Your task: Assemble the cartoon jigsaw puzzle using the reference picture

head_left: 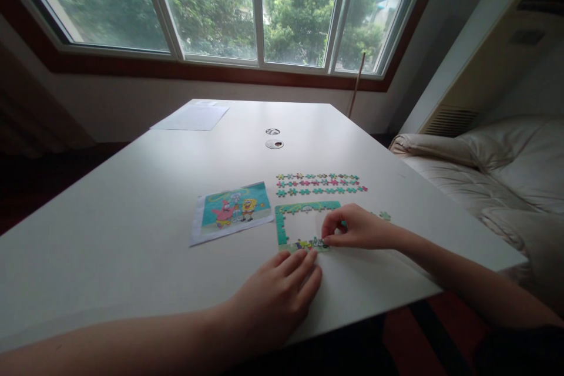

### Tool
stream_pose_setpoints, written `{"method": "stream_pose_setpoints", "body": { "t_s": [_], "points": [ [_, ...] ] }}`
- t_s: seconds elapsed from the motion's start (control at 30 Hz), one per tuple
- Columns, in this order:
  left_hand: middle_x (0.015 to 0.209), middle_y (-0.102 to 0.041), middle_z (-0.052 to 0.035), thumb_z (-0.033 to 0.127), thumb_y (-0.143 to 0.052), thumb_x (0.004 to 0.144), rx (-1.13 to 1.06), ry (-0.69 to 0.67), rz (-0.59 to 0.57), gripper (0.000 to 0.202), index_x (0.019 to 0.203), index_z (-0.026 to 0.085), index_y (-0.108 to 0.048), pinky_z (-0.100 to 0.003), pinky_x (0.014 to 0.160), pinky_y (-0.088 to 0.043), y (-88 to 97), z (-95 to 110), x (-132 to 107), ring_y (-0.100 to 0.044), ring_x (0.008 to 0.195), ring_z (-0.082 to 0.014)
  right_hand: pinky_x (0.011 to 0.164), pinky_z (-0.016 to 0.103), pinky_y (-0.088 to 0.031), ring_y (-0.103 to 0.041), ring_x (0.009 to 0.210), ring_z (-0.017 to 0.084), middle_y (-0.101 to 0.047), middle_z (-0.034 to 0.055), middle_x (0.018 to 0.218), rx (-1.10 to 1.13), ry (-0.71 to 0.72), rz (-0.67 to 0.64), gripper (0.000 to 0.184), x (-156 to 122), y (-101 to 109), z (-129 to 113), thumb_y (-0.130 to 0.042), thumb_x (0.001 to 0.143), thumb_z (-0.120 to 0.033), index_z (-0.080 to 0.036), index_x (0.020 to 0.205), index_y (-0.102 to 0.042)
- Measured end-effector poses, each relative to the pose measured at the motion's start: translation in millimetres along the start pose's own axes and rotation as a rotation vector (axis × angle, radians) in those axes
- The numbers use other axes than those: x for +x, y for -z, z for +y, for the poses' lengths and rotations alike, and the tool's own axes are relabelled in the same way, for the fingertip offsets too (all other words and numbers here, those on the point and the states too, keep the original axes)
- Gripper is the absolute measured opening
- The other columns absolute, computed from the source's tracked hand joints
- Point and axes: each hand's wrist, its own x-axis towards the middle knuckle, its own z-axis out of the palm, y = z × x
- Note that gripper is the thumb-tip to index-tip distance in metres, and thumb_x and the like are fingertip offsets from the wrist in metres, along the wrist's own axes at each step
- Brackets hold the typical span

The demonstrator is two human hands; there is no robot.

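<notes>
A partly built jigsaw frame (291,210) with a teal border lies on the white table (132,200). My right hand (356,228) pinches a small puzzle piece (321,242) at the frame's bottom edge. My left hand (282,291) lies flat on the table, fingers stretched out, fingertips touching the frame's lower edge. Left of the frame lies a cartoon reference picture (232,210). Rows of loose puzzle pieces (319,184) are laid out behind the frame. One stray piece (385,215) sits to the right of my right hand.
A sheet of paper (191,117) lies at the table's far left. Two round cable ports (274,137) sit mid-table. A cream sofa (493,170) stands right of the table. A window with trees runs along the back wall.
</notes>
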Motion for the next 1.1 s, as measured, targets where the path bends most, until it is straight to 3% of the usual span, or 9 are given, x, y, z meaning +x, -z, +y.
{"method": "stream_pose_setpoints", "body": {
  "t_s": [0.57,0.87,0.97,1.1],
  "points": [
    [0.125,-0.05,-0.0127,0.016,-0.036,0.088,-0.064,0.064,-0.011,0.027,0.111,0.011,-0.05,-0.04,0.089,-0.041,-6.3,2.1,1.0,-0.048,0.107,-0.0261,0.051,0.019,-0.037,-0.053,0.055,0.009,-0.064,-0.0012,0.061,-0.029,-0.105,0.051,0.009,0.4,-4.5,0.1,-0.06,0.066,-0.021,-0.016,0.07,-0.067],
    [0.126,-0.049,-0.013,0.017,-0.035,0.089,-0.048,0.06,-0.018,0.028,0.111,0.011,-0.049,-0.04,0.09,-0.041,-4.9,1.2,1.5,-0.048,0.108,-0.0268,0.054,0.019,-0.036,-0.052,0.056,0.008,-0.062,-0.0023,0.062,-0.102,-0.067,0.066,0.008,0.3,-5.8,-5.4,-0.061,0.068,-0.023,-0.017,0.068,-0.064],
    [0.126,-0.049,-0.0139,0.017,-0.035,0.089,-0.046,0.054,-0.023,0.029,0.113,0.011,-0.049,-0.04,0.089,-0.041,-4.6,0.4,1.0,-0.048,0.109,-0.0273,0.053,0.019,-0.035,-0.048,0.055,0.008,-0.06,-0.0023,0.062,-0.102,-0.023,0.077,0.012,-1.5,11.4,-1.2,-0.061,0.071,-0.029,-0.016,0.07,-0.063],
    [0.125,-0.05,-0.0143,0.016,-0.034,0.089,-0.042,0.045,-0.022,0.029,0.113,0.011,-0.049,-0.04,0.087,-0.043,-3.3,0.2,1.0,-0.049,0.108,-0.0274,0.055,0.02,-0.036,-0.046,0.059,0.01,-0.057,-0.0002,0.064,-0.123,-0.037,0.042,0.026,-16.6,62.0,22.9,-0.058,0.074,-0.041,-0.015,0.074,-0.062]
  ]
}}
